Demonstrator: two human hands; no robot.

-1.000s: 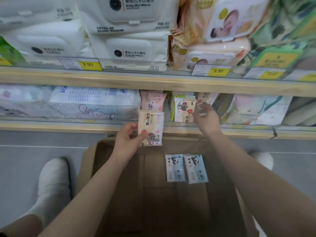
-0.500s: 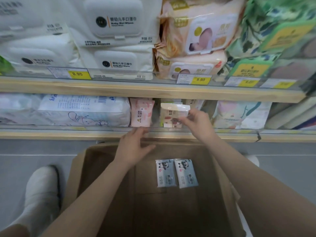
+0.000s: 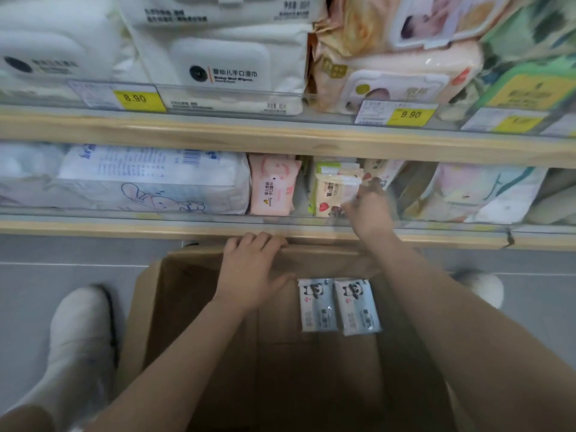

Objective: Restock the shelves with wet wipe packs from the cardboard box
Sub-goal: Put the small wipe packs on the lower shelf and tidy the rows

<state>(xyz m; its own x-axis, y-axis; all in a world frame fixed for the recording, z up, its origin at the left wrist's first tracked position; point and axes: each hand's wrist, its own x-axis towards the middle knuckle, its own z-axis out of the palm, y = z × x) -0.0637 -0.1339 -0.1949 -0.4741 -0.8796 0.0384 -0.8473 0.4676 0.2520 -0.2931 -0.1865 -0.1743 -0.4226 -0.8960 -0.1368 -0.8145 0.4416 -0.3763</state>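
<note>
A cream wet wipe pack [image 3: 333, 194] with a red heart stands upright in the lower shelf [image 3: 124, 227], in front of similar packs. My right hand [image 3: 371, 210] holds its right edge, fingers blurred. My left hand [image 3: 252, 269] rests on the far wall of the open cardboard box [image 3: 146, 307], its fingers curled over the rim. Two light-blue panda wipe packs [image 3: 318, 304] [image 3: 357, 305] lie side by side on the box floor, just right of my left hand.
A pink wipe pack [image 3: 271, 188] and a large white rabbit-print pack [image 3: 149, 182] fill the lower shelf to the left. Big white and peach packs crowd the upper shelf [image 3: 218, 132]. My white shoes [image 3: 81, 338] [image 3: 480, 288] flank the box on the grey floor.
The cream pack passed from my left hand to my right and went into the lower shelf. My left hand dropped onto the box's far rim. The view moved closer.
</note>
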